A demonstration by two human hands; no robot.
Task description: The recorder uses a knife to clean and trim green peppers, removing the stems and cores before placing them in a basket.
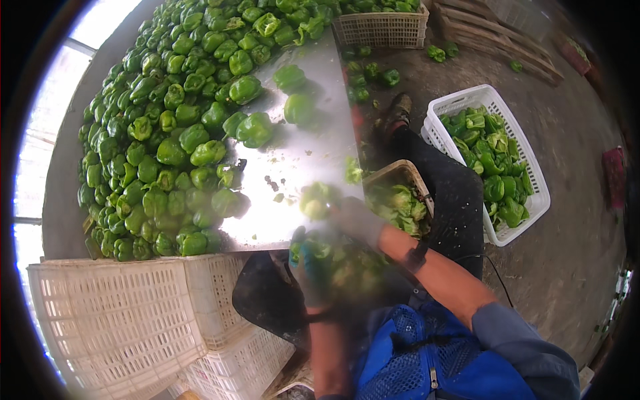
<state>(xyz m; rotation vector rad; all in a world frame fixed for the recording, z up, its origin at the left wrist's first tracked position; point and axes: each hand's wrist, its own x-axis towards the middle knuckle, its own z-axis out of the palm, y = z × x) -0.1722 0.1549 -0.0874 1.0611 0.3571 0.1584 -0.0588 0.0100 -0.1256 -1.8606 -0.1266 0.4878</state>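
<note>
My right hand (360, 223), in a grey glove, reaches in over the near right corner of the metal table. Its fingers are blurred but closed at a pale green bell pepper (316, 201) by the table's edge. Just below that edge, my left hand (309, 270), in a grey and teal glove, is closed around another green bell pepper (321, 249). Beneath and between my hands lies a blurred mass of green peppers (357, 270). A few single peppers (300, 108) lie on the bare metal tabletop (267, 200).
A big heap of green peppers (167, 153) covers the table's left and far side. White crates (113, 320) stand at lower left. To my right are a small brown-rimmed crate (400, 167) and a white basket (539, 183) of peppers. Farther off are a full crate (380, 30) and a wooden pallet (497, 40).
</note>
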